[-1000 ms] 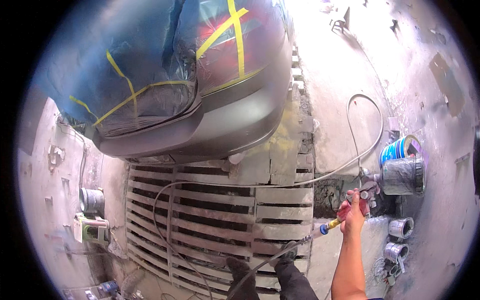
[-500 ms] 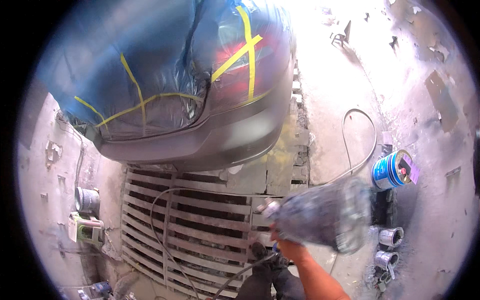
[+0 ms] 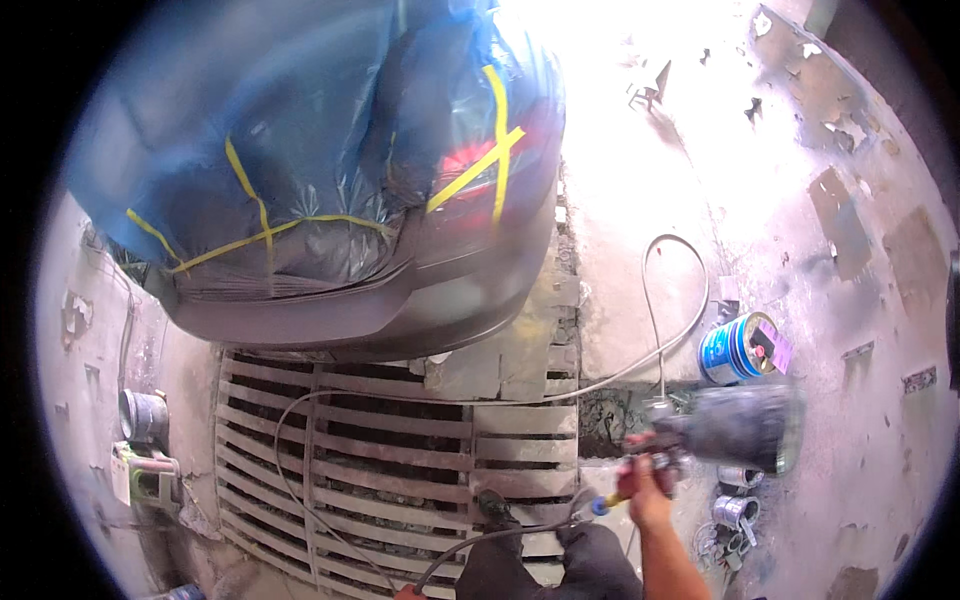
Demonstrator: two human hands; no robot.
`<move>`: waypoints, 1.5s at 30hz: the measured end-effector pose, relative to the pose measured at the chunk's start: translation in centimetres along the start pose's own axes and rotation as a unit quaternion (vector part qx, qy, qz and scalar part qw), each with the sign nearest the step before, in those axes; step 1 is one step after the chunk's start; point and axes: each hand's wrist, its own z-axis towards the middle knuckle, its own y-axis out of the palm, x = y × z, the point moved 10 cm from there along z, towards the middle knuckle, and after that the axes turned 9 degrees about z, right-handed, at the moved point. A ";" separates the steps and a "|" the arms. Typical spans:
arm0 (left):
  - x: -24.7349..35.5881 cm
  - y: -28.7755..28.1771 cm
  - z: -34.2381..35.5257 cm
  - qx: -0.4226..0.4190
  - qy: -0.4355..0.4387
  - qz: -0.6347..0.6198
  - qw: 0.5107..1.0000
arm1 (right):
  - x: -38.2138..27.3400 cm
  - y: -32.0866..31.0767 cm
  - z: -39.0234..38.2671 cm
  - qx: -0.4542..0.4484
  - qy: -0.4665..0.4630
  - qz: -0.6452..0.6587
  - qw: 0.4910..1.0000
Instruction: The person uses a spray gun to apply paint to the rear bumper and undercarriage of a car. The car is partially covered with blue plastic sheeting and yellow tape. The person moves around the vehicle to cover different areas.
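Note:
My right hand [image 3: 648, 485] grips a red-handled spray gun [image 3: 663, 450], with a large dark, blurred cup [image 3: 745, 428] on its right side and a yellow and blue fitting [image 3: 605, 503] below its handle. My left hand [image 3: 408, 593] just shows at the lower edge, closed round the dark air hose [image 3: 460, 545] running to the gun. Above them stands a car's rear bumper [image 3: 455, 305] in dull grey, and blue plastic sheeting [image 3: 300, 120] with crossed yellow tape covers the bodywork over it, including the red tail light [image 3: 465, 160].
A blue paint tin [image 3: 725, 355] stands at the right, with smaller cans [image 3: 735, 512] below it. A can [image 3: 142, 418] and green-marked container [image 3: 148, 475] sit at the left. A pale hose [image 3: 690, 310] loops across the slatted floor grate [image 3: 380, 470] and concrete.
The spray gun in my right hand swung left and toward me half a second ago and is now back to the right. My left hand has appeared at the lower edge. The view has shifted.

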 end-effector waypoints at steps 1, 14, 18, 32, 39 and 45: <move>0.2 -0.4 0.0 0.044 0.031 0.024 0.998 | -0.3 4.0 -0.5 -0.103 0.019 0.000 0.994; 13.0 5.1 -9.6 0.130 0.017 -0.034 0.991 | 4.3 -9.3 16.6 -0.095 0.122 -0.055 0.986; 21.6 9.8 -13.5 0.079 -0.016 -0.060 0.995 | 2.0 -19.2 23.0 0.024 0.090 0.018 0.995; 36.1 14.9 -11.8 0.123 0.045 -0.105 0.986 | 23.7 -16.2 23.2 -0.407 -0.222 -0.445 0.766; 39.2 13.1 -8.5 0.197 0.078 -0.171 0.962 | 13.9 -18.2 34.2 -0.097 0.018 -0.030 0.995; 37.2 14.2 -2.4 0.246 0.022 -0.154 0.957 | 20.7 -16.1 35.4 -0.125 -0.006 -0.077 0.989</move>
